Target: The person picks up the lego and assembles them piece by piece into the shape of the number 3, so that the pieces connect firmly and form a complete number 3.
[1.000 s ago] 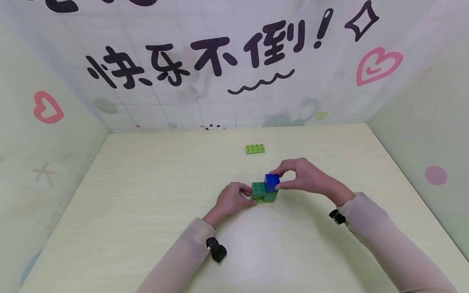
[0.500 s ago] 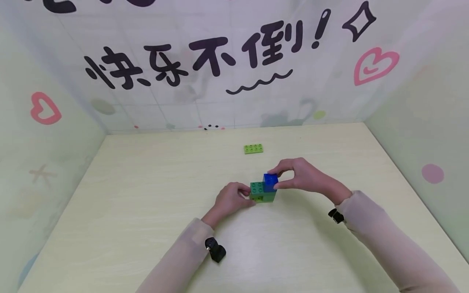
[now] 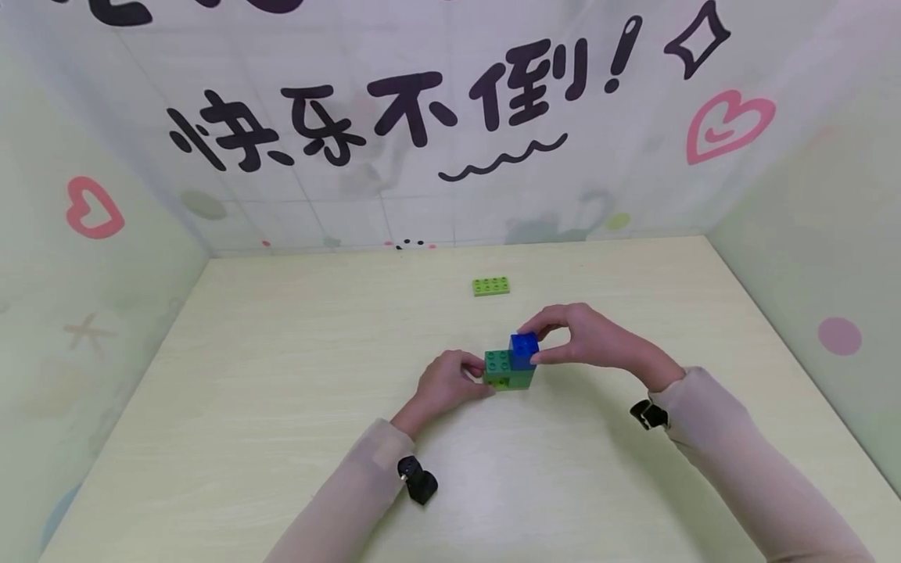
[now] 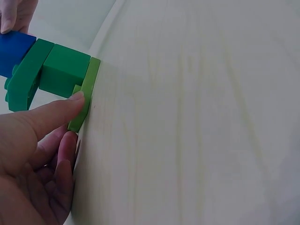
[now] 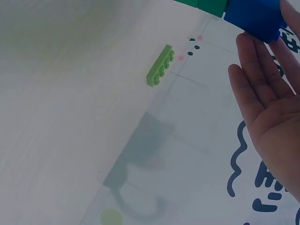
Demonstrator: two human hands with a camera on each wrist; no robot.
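Note:
A small stack of toy building bricks stands on the table. At its bottom is a lime plate (image 4: 91, 84), topped by a green brick (image 4: 64, 69) toward one end. A longer green brick (image 3: 497, 361) lies across that one and overhangs the bare end of the plate. On its right half sits a blue brick (image 3: 524, 351). My left hand (image 3: 446, 381) pinches the lime plate at the left end, thumb on the near side. From the right, my right hand (image 3: 590, 338) pinches the blue brick between thumb and fingers.
Behind the stack, near the back wall, a separate lime plate with studs (image 3: 490, 286) lies flat on the table (image 3: 296, 336). Printed cloth walls (image 3: 394, 195) close off the back and both sides.

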